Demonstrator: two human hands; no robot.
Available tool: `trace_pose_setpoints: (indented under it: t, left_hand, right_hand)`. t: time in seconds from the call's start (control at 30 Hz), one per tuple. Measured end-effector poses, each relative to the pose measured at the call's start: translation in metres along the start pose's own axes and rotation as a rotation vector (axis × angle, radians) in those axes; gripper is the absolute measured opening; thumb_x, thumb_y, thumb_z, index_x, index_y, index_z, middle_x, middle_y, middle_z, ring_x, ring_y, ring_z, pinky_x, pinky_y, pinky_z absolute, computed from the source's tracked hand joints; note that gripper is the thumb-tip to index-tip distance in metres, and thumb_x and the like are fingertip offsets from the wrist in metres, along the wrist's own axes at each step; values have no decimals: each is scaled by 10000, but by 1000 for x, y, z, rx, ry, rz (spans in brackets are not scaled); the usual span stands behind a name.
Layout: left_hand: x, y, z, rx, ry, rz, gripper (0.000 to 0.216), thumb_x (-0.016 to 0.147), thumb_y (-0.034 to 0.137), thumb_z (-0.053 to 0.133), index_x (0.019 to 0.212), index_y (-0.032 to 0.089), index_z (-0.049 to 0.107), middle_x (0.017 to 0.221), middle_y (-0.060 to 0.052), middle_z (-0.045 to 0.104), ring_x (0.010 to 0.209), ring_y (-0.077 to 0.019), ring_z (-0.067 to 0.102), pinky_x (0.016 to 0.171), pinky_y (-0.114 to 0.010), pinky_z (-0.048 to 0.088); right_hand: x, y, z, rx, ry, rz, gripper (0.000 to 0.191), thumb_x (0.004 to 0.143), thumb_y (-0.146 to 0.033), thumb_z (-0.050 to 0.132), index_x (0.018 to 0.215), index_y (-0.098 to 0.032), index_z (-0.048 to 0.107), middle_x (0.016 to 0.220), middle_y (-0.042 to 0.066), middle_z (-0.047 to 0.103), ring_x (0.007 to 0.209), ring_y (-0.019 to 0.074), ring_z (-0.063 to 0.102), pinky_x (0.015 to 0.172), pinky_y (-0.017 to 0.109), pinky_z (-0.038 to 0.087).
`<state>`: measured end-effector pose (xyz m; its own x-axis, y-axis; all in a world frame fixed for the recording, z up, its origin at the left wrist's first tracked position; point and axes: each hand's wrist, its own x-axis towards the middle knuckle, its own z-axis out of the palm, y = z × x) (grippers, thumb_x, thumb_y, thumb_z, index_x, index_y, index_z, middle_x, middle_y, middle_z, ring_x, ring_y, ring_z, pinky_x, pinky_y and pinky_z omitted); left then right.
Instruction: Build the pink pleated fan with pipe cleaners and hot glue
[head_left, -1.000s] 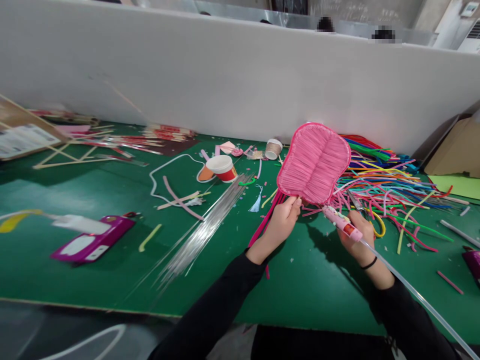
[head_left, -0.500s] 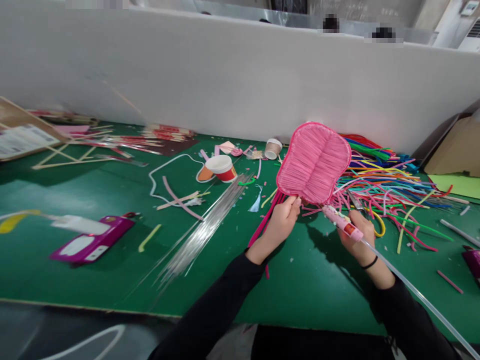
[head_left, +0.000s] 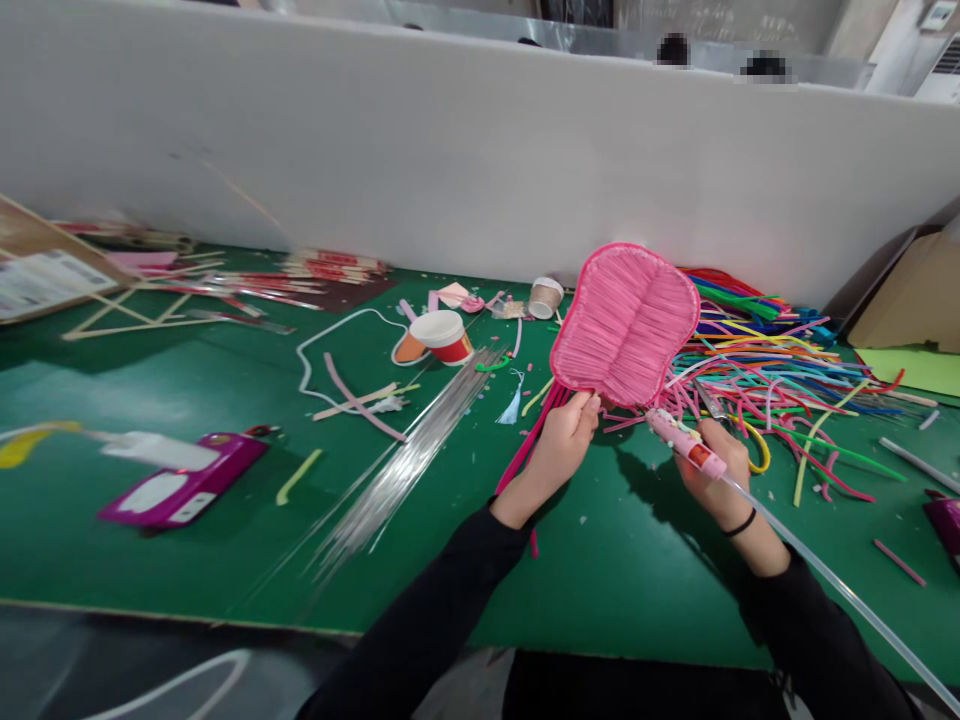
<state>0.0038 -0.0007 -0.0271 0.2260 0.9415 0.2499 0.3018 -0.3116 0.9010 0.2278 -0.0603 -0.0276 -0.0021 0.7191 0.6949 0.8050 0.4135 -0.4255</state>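
Observation:
A pink fan-shaped piece [head_left: 626, 325] with pleated ribs and a darker pink rim stands raised above the table. My left hand [head_left: 564, 437] pinches its lower edge between thumb and fingers. In my right hand [head_left: 716, 470] is a pink hot glue gun [head_left: 684, 443], gripped in closed fingers, with a long clear glue stick [head_left: 825, 580] running out of its back. The gun's front end is close to the lower right rim of the piece; whether they touch I cannot tell. Dark pink strips [head_left: 529, 450] lie beneath my left hand.
Many coloured pipe cleaners [head_left: 780, 365] are heaped at the right, with yellow-handled scissors [head_left: 760, 445] beside them. Thin metal wires [head_left: 409, 465] lie left of my hands. A paper cup [head_left: 442, 338], a blue tassel [head_left: 511, 400] and a purple box [head_left: 187, 480] are also on the green table [head_left: 450, 590].
The pink piece has shifted very slightly to the left. Both hands keep nearly the same place and hold.

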Motion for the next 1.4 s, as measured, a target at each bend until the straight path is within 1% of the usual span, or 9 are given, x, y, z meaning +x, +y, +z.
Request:
trace_pose_setpoints:
  t: [0.27, 0.57, 0.63, 0.77, 0.83, 1.03, 1.2, 1.4]
  left_hand:
    - [0, 5, 0, 26, 8, 6, 350, 1003, 460, 362, 741, 231, 408, 575, 64, 390, 516, -115, 395, 502, -245, 291]
    - [1, 6, 0, 60, 28, 20, 348, 1004, 440, 352, 724, 236, 387, 572, 64, 390, 514, -116, 392, 505, -247, 295]
    - [1, 6, 0, 79, 35, 26, 343, 1002, 434, 351, 724, 237, 386, 568, 63, 393, 516, -118, 394, 507, -247, 299]
    - [1, 8, 0, 104, 35, 23, 336, 995, 436, 356, 728, 236, 397, 563, 59, 409, 527, -123, 415, 511, -246, 308]
    - [1, 9, 0, 102, 32, 24, 331, 993, 434, 355, 734, 235, 407, 564, 57, 415, 532, -126, 426, 513, -246, 313]
    - [0, 10, 1, 97, 29, 19, 320, 997, 419, 357, 753, 229, 438, 561, 56, 419, 522, -126, 424, 506, -243, 309]
    - [0, 10, 1, 93, 27, 17, 319, 994, 420, 356, 743, 234, 419, 565, 56, 413, 526, -127, 422, 509, -248, 304]
    - [0, 9, 1, 78, 27, 11, 328, 995, 434, 358, 740, 234, 409, 564, 61, 395, 523, -123, 402, 508, -248, 295]
  right_hand:
    - [-2, -1, 1, 0, -22, 14, 255, 829, -220, 578, 693, -253, 365, 589, -48, 455, 497, 106, 411, 485, 234, 313]
    - [0, -1, 0, -12, 5, -1, 292, 840, -218, 573, 680, -256, 332, 579, -60, 413, 491, 103, 393, 486, 237, 303]
    - [-1, -1, 0, 3, -3, 4, 277, 830, -221, 585, 680, -253, 354, 582, -57, 429, 491, 103, 403, 485, 235, 312]
    - [-1, -2, -1, 54, -28, 18, 172, 814, -226, 602, 720, -237, 459, 612, -40, 506, 499, 104, 447, 489, 230, 346]
    - [-1, -3, -1, 65, -30, 17, 153, 816, -229, 600, 726, -234, 476, 615, -36, 519, 504, 106, 462, 494, 229, 356]
    - [-2, -2, 1, 43, -38, 40, 192, 824, -255, 595, 708, -242, 442, 609, -34, 511, 514, 111, 470, 495, 225, 363]
    - [-2, -2, 1, 51, -39, 43, 217, 815, -222, 586, 695, -245, 406, 590, -48, 476, 491, 101, 431, 483, 222, 343]
    - [-1, -2, 1, 45, -45, 50, 231, 824, -227, 584, 693, -248, 395, 591, -49, 467, 499, 104, 424, 492, 230, 334]
